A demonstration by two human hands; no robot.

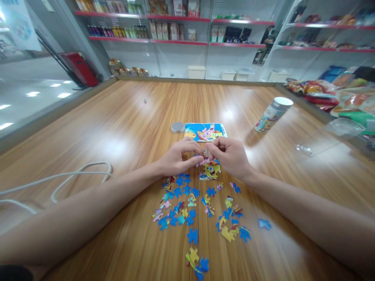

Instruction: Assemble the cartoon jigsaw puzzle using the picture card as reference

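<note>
My left hand [183, 156] is curved beside a partly joined jigsaw puzzle [211, 171], its thumb and fingertips a little apart with nothing visible between them. Over the puzzle's upper right edge, my right hand [230, 154] has thumb and forefinger pinched on a small puzzle piece [206, 152], mostly hidden by the fingers. The joined part shows a yellow cartoon face and pink bits. Just beyond both hands lies a reference picture card [206, 132] with pink and yellow characters on blue. Loose blue puzzle pieces [177, 192] and yellow ones [227, 234] are scattered nearer me.
A round metal lid [177, 127] lies left of the card. To the right stands a cylindrical can [273, 115] with a white top. A white cable [82, 173] loops on the left. Snack bags [316, 91] and a clear plastic container [344, 128] occupy the right side.
</note>
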